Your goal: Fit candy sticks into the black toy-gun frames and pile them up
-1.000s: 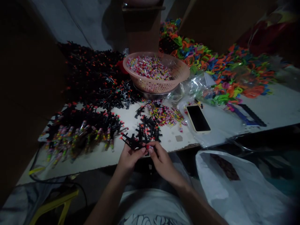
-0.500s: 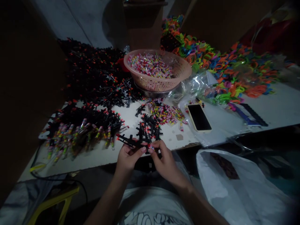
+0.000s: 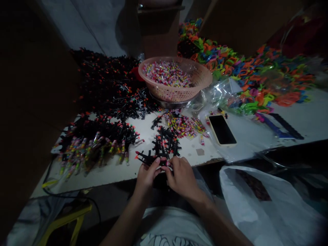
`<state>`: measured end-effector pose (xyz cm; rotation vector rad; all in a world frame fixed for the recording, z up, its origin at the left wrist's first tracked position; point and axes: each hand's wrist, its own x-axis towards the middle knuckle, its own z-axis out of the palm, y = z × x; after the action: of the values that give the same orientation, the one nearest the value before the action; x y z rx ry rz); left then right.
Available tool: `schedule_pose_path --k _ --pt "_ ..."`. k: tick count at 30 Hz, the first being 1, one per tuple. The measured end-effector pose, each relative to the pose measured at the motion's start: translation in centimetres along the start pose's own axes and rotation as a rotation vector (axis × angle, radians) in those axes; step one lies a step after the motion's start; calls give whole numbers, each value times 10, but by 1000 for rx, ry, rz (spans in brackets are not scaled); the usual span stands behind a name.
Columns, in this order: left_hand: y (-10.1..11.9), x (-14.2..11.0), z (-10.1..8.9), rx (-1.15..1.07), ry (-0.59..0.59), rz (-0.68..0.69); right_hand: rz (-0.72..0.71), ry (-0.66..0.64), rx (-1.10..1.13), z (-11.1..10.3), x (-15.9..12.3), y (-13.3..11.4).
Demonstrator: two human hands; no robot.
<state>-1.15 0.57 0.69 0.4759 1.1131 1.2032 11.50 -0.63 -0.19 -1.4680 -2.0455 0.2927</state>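
Note:
My left hand (image 3: 148, 172) is closed around a small black toy gun (image 3: 146, 158) with a red-orange tip pointing left. Fingers of my right hand (image 3: 180, 175) pinch a small pink-and-red piece at the gun's right end; it looks like a candy tube, mostly hidden by the fingertips. Just beyond my hands lies a small heap of loose black toy guns (image 3: 164, 142). Behind that are scattered colourful candy tubes (image 3: 183, 124). To the left, toy guns with candy-filled tubes attached (image 3: 96, 143) lie in a pile.
A pink colander (image 3: 176, 89) full of candy tubes stands on a metal bowl (image 3: 171, 104). A large black toy-gun pile (image 3: 107, 78) is at back left, bright plastic pieces (image 3: 246, 75) at back right. A phone (image 3: 222, 130) lies on the table; a white sack (image 3: 246, 194) hangs at front right.
The whole view has shifted slightly. My right fingers have closed further over the pink-and-red piece at the gun's end. My left thumb lies higher along the gun.

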Motion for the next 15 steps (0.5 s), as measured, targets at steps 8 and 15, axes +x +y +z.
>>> schedule_pose_path --k 8,15 --pt "31 9 -9 202 92 168 33 -26 156 -7 14 18" --pt "161 49 -73 1135 544 567 426 57 -341 -38 26 102"
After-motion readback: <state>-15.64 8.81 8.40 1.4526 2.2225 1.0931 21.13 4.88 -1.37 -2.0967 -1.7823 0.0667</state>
